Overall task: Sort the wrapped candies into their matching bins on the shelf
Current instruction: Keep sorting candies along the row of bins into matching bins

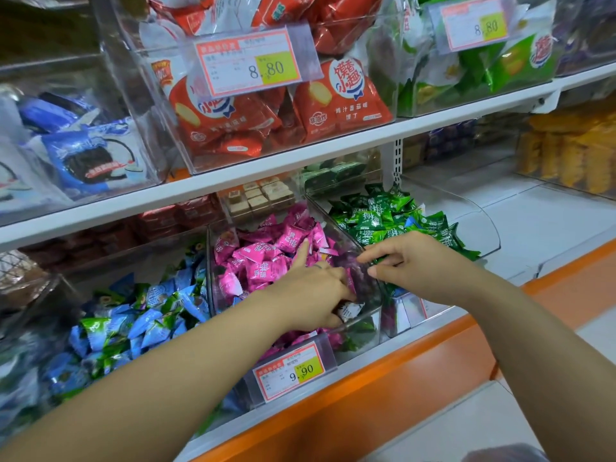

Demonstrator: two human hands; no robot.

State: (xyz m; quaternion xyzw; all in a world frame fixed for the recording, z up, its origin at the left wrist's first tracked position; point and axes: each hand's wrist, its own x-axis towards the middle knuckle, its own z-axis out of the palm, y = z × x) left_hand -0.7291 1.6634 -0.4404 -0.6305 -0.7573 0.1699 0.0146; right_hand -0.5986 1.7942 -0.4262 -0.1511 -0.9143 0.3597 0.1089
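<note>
Three clear bins sit side by side on the lower shelf. The middle bin (373, 306) holds pink wrapped candies (256, 258). The right bin (480, 211) holds green candies (376, 218). The left one holds mixed blue and green candies (140, 321). My left hand (313, 295) is inside the pink bin, index finger stretched out, the other fingers curled round a dark-and-white wrapped candy (348, 310) at the bin's front corner. My right hand (410, 258) reaches over the divider and pinches a green candy (381, 260) at the edge of the green pile.
A yellow price tag (290, 373) reading 9.90 hangs on the pink bin's front. The upper shelf (300, 161) carries bins of red, green and blue snack packs. White bare shelf lies to the right, with an orange shelf edge (416, 358) along the front.
</note>
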